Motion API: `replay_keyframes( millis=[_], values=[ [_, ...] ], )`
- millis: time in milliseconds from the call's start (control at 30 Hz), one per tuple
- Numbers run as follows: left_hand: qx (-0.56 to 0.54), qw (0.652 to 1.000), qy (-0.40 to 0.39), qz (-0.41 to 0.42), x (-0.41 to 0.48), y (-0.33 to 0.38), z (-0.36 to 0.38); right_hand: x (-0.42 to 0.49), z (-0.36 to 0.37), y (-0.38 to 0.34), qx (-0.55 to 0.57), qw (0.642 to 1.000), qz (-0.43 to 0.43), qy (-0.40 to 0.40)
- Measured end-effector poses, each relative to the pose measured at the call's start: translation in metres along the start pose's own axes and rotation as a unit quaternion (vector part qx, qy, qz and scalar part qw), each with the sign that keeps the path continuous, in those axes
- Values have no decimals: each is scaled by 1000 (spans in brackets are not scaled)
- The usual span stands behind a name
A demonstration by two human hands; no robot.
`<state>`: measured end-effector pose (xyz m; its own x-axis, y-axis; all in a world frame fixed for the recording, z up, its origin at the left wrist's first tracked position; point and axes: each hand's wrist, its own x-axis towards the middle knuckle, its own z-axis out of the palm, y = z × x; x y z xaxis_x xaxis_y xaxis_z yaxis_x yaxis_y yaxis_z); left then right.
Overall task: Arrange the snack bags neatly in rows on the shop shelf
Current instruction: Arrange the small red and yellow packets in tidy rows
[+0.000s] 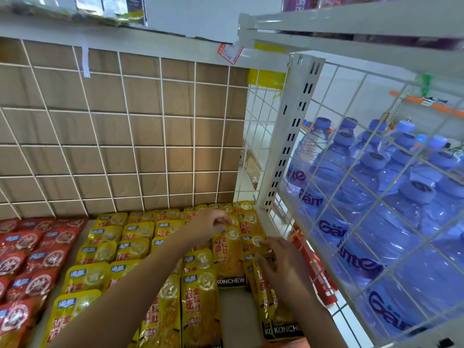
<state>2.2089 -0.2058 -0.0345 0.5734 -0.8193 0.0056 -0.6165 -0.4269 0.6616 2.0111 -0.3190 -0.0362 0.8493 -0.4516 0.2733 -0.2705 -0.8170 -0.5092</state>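
Note:
Yellow snack bags (135,232) lie flat in overlapping rows on the white shop shelf (233,312). Red snack bags (32,249) fill the rows at the left. My left hand (211,223) reaches to the far right rows and pinches the top of a yellow bag (229,257) there. My right hand (281,259) rests with spread fingers on a small stack of yellow bags (278,320) at the shelf's right edge, near its front. Bags under both forearms are partly hidden.
A white wire grid (125,144) with brown cardboard behind closes the back. A slotted white upright (288,136) and a wire side panel (376,197) stand at the right, with large blue water bottles (364,197) beyond. Another shelf (125,38) hangs overhead.

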Motion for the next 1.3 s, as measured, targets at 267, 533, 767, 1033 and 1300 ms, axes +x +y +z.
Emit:
replay_keyframes(
  millis=[267,533,767,1033,1300],
  values=[
    [-23,996,84,7,16,-3,-12,2,6,1,7,1000,4,-30],
    [14,990,137,-4,24,-1,-15,1,8,4,7,999,14,-41],
    [7,990,143,-10,24,-2,-13,3,6,-2,-66,996,15,-61],
    [2,991,132,6,23,0,-5,7,11,-24,-199,959,79,-185],
    [0,992,123,10,20,-3,-1,10,16,-25,-204,962,82,-160]
  ],
)
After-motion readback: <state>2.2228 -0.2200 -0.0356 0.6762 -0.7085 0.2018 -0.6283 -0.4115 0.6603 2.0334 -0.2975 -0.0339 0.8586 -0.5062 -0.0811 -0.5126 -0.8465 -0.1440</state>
